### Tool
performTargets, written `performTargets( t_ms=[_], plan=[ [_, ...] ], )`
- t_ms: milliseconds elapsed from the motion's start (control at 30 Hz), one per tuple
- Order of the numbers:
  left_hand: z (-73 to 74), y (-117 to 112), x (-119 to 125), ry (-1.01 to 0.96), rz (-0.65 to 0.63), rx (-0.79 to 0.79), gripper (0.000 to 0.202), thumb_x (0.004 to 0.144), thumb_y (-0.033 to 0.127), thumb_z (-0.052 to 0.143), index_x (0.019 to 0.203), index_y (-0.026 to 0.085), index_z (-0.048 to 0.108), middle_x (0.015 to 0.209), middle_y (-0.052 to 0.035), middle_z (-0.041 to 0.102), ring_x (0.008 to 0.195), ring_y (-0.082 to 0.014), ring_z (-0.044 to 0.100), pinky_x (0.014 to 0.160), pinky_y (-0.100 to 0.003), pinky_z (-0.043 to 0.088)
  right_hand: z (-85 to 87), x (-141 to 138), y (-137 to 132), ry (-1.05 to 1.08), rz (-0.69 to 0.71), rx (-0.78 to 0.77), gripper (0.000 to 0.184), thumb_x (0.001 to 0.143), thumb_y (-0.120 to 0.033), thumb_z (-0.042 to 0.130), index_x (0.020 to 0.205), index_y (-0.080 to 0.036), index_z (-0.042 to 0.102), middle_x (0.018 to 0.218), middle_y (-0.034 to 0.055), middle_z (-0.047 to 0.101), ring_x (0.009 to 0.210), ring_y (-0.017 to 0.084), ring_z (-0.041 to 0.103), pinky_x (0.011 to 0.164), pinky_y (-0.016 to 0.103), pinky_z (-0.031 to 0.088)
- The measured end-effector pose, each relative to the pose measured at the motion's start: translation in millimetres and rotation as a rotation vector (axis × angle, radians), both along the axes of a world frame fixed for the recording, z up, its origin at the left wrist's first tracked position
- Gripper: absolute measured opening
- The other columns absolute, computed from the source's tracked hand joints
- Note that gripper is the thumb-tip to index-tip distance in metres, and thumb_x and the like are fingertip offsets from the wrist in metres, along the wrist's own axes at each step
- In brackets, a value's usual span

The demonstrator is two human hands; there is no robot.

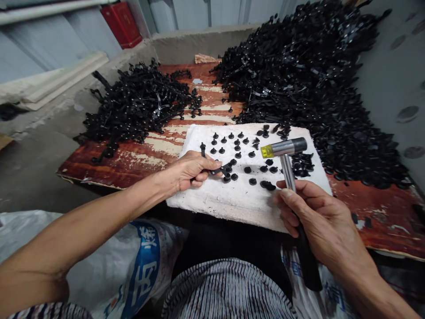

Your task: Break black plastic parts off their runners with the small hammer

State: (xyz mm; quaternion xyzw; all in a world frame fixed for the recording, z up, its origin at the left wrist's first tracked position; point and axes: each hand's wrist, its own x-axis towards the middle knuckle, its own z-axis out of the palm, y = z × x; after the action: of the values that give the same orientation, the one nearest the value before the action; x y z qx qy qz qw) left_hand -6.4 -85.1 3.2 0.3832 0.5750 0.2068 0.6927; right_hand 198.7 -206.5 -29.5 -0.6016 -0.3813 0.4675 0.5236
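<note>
My left hand (196, 170) is closed around a thin black plastic part (219, 170) with knobbed ends. One end of it sticks up behind my fingers, and the other reaches over small black stud-like pieces. My right hand (310, 206) grips a hammer (288, 170) with a metal shaft, a black lower handle, and a head with one yellow face and one dark face. The hammer head is raised above the white cloth pad (212, 201). Many small black round-based pieces (252, 181) stand or lie on the pad, most with a stem pointing up.
A worn red-brown board (133, 166) carries a heap of black parts (133, 102) on the left and a larger heap (299, 62) at the back right. A red box (121, 24) stands by the wall. A printed white sack (99, 270) lies below my left arm.
</note>
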Motion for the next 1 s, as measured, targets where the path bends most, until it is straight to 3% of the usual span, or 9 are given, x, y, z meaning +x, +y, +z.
performTargets(
  t_ms=[133,200,300,400,533,700,800,867,1000],
  plan=[
    [0.7,0.2,0.4,0.041,-0.009,0.028,0.025,0.083,0.006,0.064,0.060,0.011,0.055,0.057,-0.0068,0.067,0.026,0.0009,0.028,0.027,-0.013,0.016,-0.3,3.9,-5.1,-0.131,0.054,0.006,0.029,0.083,-0.048,0.068,0.091,-0.020,0.065,0.053,-0.0052,0.048,0.039,0.009,0.039,0.030,0.019,0.035],
    [1.3,1.3,0.6,0.073,-0.017,0.047,0.024,0.082,0.006,0.064,0.060,0.012,0.055,0.057,-0.0077,0.067,0.026,0.0008,0.027,0.028,-0.014,0.016,0.8,6.2,-6.7,-0.308,0.106,0.067,0.027,0.088,-0.044,0.061,0.101,-0.021,0.067,0.052,-0.0043,0.048,0.042,0.013,0.046,0.035,0.022,0.041],
    [3.5,4.4,1.5,0.114,-0.038,0.061,0.024,0.080,0.006,0.066,0.060,0.013,0.054,0.058,-0.0092,0.069,0.027,0.0008,0.027,0.029,-0.014,0.014,5.6,6.8,-3.4,-0.598,0.193,0.264,0.034,0.092,-0.031,0.055,0.123,-0.021,0.064,0.085,0.0067,0.069,0.078,0.022,0.068,0.064,0.034,0.059],
    [6.7,7.4,2.7,0.165,-0.067,0.067,0.025,0.079,0.006,0.066,0.059,0.013,0.054,0.057,-0.0096,0.068,0.028,0.0011,0.025,0.029,-0.014,0.013,12.1,3.7,4.0,-0.772,0.281,0.466,0.046,0.093,-0.017,0.049,0.138,-0.024,0.055,0.119,0.0101,0.068,0.107,0.025,0.066,0.088,0.040,0.056],
    [7.7,9.2,2.8,0.187,-0.100,0.081,0.025,0.079,0.008,0.065,0.058,0.013,0.054,0.055,-0.0081,0.067,0.028,0.0009,0.023,0.030,-0.015,0.014,15.3,-0.6,10.5,-0.902,0.271,0.615,0.055,0.093,-0.008,0.044,0.146,-0.024,0.046,0.109,0.0118,0.069,0.096,0.023,0.068,0.079,0.036,0.058],
    [5.3,9.5,1.3,0.194,-0.103,0.075,0.022,0.078,0.010,0.068,0.060,0.014,0.055,0.056,-0.0073,0.067,0.029,0.0009,0.024,0.031,-0.016,0.012,16.2,-1.8,11.2,-1.016,0.388,0.597,0.054,0.093,-0.010,0.042,0.145,-0.020,0.048,0.097,0.0127,0.069,0.079,0.023,0.067,0.069,0.037,0.059],
    [5.2,8.7,1.0,0.169,-0.103,0.070,0.021,0.077,0.011,0.070,0.061,0.013,0.056,0.057,-0.0068,0.067,0.029,0.0013,0.024,0.031,-0.016,0.011,20.9,-3.6,9.0,-0.959,0.246,0.644,0.059,0.094,-0.009,0.044,0.150,-0.027,0.042,0.106,0.0104,0.068,0.084,0.021,0.066,0.074,0.035,0.058],
    [5.4,7.8,1.1,0.156,-0.102,0.081,0.020,0.077,0.010,0.069,0.061,0.013,0.057,0.055,-0.0056,0.066,0.029,0.0012,0.024,0.032,-0.016,0.012,21.5,-4.2,9.1,-0.965,0.204,0.646,0.061,0.093,-0.009,0.045,0.151,-0.028,0.040,0.100,0.0093,0.067,0.077,0.020,0.065,0.070,0.033,0.058],
    [3.8,6.7,1.1,0.171,-0.092,0.084,0.021,0.077,0.012,0.069,0.061,0.014,0.056,0.055,-0.0054,0.065,0.029,0.0011,0.024,0.032,-0.016,0.012,16.9,-3.4,11.1,-1.053,0.400,0.523,0.056,0.091,-0.012,0.043,0.146,-0.023,0.049,0.084,0.0085,0.065,0.066,0.020,0.062,0.061,0.032,0.056]
  ],
)
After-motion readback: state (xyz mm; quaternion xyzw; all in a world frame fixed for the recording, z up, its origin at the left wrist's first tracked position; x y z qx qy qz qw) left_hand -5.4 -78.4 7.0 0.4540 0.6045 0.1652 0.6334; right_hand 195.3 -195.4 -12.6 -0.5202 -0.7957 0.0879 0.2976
